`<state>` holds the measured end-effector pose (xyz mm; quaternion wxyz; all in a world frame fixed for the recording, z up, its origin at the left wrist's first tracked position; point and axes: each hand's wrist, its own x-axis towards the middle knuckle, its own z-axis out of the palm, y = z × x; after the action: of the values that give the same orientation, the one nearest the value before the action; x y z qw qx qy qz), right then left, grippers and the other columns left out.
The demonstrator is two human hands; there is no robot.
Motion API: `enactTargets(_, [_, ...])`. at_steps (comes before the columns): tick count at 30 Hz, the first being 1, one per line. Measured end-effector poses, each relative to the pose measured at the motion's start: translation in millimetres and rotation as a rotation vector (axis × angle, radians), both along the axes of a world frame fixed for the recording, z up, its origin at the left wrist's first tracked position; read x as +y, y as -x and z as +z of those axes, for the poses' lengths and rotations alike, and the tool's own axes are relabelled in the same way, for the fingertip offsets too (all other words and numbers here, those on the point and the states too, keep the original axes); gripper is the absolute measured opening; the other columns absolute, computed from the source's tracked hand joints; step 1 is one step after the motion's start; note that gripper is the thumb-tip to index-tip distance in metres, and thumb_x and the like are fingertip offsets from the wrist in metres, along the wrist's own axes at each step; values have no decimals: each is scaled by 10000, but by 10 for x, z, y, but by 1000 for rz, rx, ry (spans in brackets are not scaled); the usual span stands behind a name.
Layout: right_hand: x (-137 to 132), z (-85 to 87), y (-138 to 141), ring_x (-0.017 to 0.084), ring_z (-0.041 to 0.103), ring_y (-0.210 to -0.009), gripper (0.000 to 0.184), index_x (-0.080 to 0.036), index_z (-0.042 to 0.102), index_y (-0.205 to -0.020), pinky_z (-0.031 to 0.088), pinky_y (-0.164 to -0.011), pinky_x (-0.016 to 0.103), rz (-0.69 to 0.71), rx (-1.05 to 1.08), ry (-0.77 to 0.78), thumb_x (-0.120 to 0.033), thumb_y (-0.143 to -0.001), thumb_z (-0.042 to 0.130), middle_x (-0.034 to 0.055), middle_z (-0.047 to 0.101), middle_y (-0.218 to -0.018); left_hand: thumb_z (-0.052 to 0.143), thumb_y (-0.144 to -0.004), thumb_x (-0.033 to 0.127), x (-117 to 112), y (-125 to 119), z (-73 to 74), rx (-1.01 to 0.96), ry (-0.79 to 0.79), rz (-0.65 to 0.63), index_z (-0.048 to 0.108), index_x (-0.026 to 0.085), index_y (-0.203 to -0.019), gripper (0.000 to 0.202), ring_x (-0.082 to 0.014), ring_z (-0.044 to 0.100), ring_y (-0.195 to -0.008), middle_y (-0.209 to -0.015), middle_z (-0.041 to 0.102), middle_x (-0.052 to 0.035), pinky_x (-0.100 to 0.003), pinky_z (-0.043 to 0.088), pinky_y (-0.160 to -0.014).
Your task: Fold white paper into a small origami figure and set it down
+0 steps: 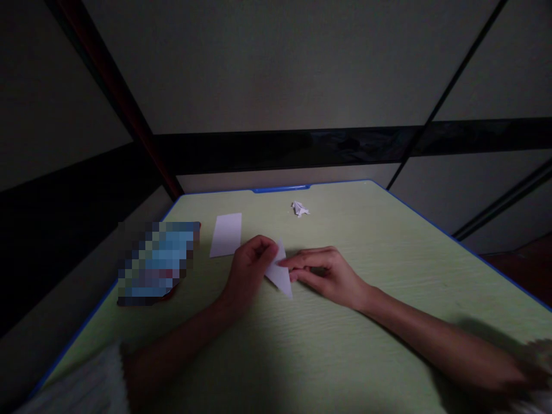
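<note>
A small folded piece of white paper [281, 278] with pointed corners is between my two hands, over the middle of the table. My left hand [250, 265] grips its left side, the thumb lying on top and the fingers curled. At the paper's right edge, my right hand [331, 275] touches it with an extended index finger, the thumb close below. The fingers of that hand are bent together, and whether they pinch the paper is hard to see. Beyond the hands sits a small folded paper frog [298, 209].
A flat white paper sheet [226, 234] lies left of my hands. Further left is a device with a blurred-out screen [166, 261]. The pale green table [388, 259] has a blue edge and a blue strip [281, 188] at the back, against dark-banded panels [280, 69].
</note>
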<state>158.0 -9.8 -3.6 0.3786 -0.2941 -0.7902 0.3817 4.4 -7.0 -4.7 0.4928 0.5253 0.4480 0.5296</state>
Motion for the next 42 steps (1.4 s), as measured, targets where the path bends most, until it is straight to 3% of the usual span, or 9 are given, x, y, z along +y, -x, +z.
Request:
enactTargets(5, [9,-8,8,97,520,-560,157,-141,672,-832,411,-489,208,13,22,-6,-182,-710,582,42,599,-666,540,-644,218,-10,-4,5,57,5,-57,480,148,-558,126,-60,383,-473,-504,444,58,-168,301,-436])
enactTargets(17, [46,8,21,46,456,-462,64,-125,679,-691,372,-411,171,48,186,172,-122,-648,632,16,539,-620,552,-627,204,6,-19,7,36,14,-89,501,133,-561,110,-43,386,-450,-491,474,64,-155,290,-426])
enactTargets(22, [78,-13,10,33,446,-438,46,-111,633,-644,356,-406,171,20,232,258,-156,-640,643,-16,494,-599,584,-607,196,-3,-23,17,7,43,-84,532,128,-560,98,-41,418,-436,-480,508,62,-154,319,-425])
enactTargets(32, [64,44,14,38,389,-412,210,-122,492,-593,290,-399,173,-4,249,423,-285,-678,592,-47,467,-483,634,-544,153,-38,-49,56,-43,172,-169,605,126,-659,122,-92,548,-450,-498,618,25,-199,420,-476])
enactTargets(42, [50,46,21,40,314,-377,154,-142,445,-534,221,-385,183,-82,199,452,-187,-650,537,-69,395,-403,627,-554,140,-21,-29,31,9,161,-246,641,125,-647,96,-75,539,-478,-516,633,17,-170,410,-482])
